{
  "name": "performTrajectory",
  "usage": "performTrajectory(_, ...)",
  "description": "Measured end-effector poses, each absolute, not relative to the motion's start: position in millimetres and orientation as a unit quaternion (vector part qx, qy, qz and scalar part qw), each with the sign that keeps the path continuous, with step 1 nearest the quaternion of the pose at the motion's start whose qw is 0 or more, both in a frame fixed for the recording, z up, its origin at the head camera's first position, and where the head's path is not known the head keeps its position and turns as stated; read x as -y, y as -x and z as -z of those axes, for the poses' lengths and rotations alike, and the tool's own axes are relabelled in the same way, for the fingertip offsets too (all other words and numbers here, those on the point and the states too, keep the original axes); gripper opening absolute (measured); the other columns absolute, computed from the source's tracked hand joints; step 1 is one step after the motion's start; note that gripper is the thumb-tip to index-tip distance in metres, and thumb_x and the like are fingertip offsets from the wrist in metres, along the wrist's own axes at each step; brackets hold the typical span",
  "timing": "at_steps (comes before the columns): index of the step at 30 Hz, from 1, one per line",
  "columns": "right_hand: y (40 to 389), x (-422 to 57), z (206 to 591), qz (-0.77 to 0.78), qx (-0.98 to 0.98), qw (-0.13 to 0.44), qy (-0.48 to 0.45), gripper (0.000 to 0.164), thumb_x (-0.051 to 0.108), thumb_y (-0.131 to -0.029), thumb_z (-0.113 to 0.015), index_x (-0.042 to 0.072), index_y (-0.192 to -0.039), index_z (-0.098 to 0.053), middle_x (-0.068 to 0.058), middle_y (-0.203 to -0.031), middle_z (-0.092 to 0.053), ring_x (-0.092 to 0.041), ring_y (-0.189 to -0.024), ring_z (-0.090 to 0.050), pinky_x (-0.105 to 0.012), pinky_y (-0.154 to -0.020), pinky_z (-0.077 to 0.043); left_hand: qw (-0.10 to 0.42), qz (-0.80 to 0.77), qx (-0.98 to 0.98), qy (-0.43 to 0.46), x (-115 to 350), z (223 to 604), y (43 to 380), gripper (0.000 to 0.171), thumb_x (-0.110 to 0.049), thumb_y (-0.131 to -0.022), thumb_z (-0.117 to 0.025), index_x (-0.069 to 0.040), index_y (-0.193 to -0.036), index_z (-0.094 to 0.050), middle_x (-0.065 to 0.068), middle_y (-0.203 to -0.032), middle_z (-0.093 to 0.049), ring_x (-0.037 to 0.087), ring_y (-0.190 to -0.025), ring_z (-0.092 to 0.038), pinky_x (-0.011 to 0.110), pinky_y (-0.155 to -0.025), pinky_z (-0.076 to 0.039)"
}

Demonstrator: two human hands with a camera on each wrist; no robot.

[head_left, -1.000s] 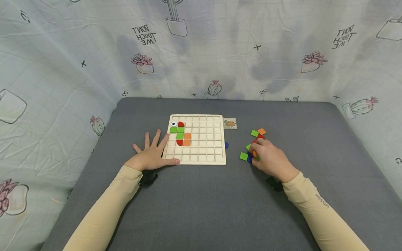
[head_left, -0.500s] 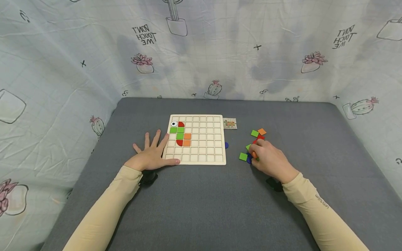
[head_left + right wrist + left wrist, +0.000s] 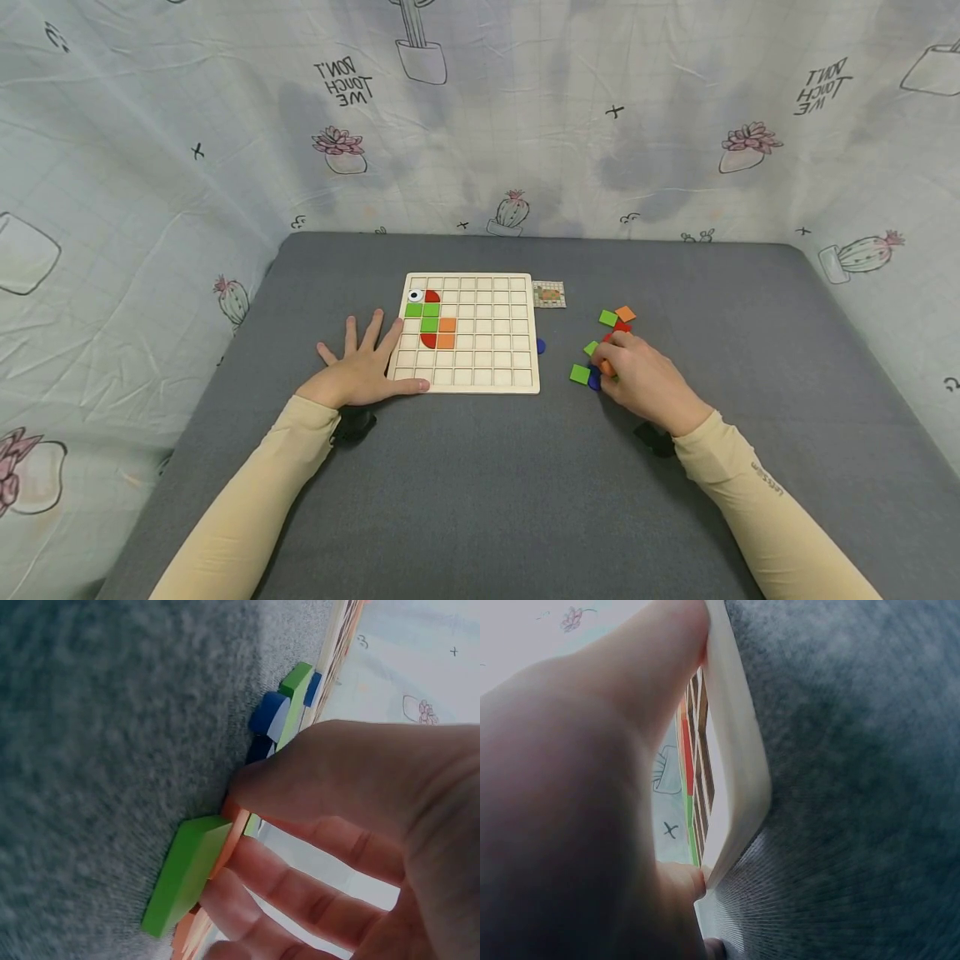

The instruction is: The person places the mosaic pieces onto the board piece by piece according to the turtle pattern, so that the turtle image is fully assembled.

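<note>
My left hand [image 3: 360, 371] lies with fingers spread at the left side of a pale wooden grid board [image 3: 491, 379], its thumb on the board's front edge. In the board sit a white eye tile [image 3: 416, 296], red rounded tiles [image 3: 428, 340], green squares [image 3: 430, 324] and orange squares [image 3: 447, 325]. At the right, my right hand [image 3: 648, 379] reaches into a pile of loose tiles. Its thumb and fingers pinch an orange tile [image 3: 233, 834], partly hidden by the thumb and a green tile [image 3: 184, 877] in the right wrist view. Blue tiles [image 3: 270, 716] lie beyond the thumb.
A small pattern card [image 3: 550, 295] lies against the board's right edge, with a blue piece [image 3: 541, 346] nearer the front. Around the right hand are a green square [image 3: 580, 374], another orange tile [image 3: 626, 313] and a red tile [image 3: 622, 327]. Patterned cloth walls surround the grey table.
My right hand has shifted very slightly left, and the front green square and blue piece beside it have slid a little left too. The left hand has stayed in place.
</note>
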State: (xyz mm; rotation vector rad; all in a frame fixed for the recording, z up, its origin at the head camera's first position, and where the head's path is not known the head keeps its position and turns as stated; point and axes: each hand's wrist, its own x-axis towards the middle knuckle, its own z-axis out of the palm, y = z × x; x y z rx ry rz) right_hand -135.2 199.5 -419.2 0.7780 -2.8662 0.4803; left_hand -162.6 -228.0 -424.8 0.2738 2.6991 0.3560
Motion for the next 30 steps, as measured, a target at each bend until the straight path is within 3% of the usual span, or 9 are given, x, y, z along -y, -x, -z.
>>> performTrajectory(7,137,-200,420,-0.191,0.937,0.1,-0.276,0.023,-0.014,-0.079,-0.072,0.003,-0.093,-0.075,-0.016,-0.097,-0.062,-0.029,-0.082,-0.06,-0.042,-0.071,-0.053,0.202,-0.13,-0.966,-0.099,227,424,163,0.124,-0.084,-0.084,-0.06,-0.02,-0.17,0.002,0.019,-0.174,0.016,0.057,-0.153,0.023,0.092,-0.1,0.011)
performTrajectory(14,138,-194,413,-0.21,0.94,0.057,-0.261,0.024,-0.008,-0.082,-0.072,0.005,-0.101,-0.078,-0.013,-0.102,-0.065,-0.025,-0.087,-0.06,-0.042,-0.076,-0.053,0.203,-0.127,-0.966,-0.098,228,423,163,0.123,-0.084,-0.084,-0.059,-0.019,-0.17,0.001,0.02,-0.174,0.015,0.057,-0.153,0.023,0.093,-0.1,0.009)
performTrajectory(19,139,-185,410,-0.219,0.935,0.044,-0.277,0.02,-0.005,-0.082,-0.075,0.007,-0.097,-0.077,-0.007,-0.097,-0.063,-0.021,-0.086,-0.058,-0.038,-0.076,-0.052,0.202,-0.128,-0.966,-0.098,230,426,163,0.124,-0.086,-0.084,-0.058,-0.02,-0.17,0.002,0.019,-0.174,0.016,0.057,-0.153,0.023,0.093,-0.1,0.01)
performTrajectory(24,142,-170,405,-0.241,0.929,0.012,-0.281,0.018,-0.003,-0.085,-0.069,0.008,-0.097,-0.077,-0.002,-0.094,-0.06,-0.018,-0.082,-0.056,-0.03,-0.07,-0.048,0.2,-0.126,-0.967,-0.099,230,427,163,0.125,-0.087,-0.083,-0.057,-0.02,-0.17,0.002,0.019,-0.174,0.016,0.057,-0.153,0.023,0.093,-0.1,0.01)
performTrajectory(30,148,-150,404,-0.254,0.922,0.002,-0.292,0.014,-0.001,-0.087,-0.068,0.012,-0.089,-0.072,0.0,-0.092,-0.057,-0.015,-0.079,-0.052,-0.029,-0.069,-0.046,0.198,-0.129,-0.966,-0.1,229,427,163,0.125,-0.086,-0.083,-0.059,-0.02,-0.17,0.002,0.02,-0.174,0.016,0.057,-0.153,0.023,0.093,-0.1,0.01)
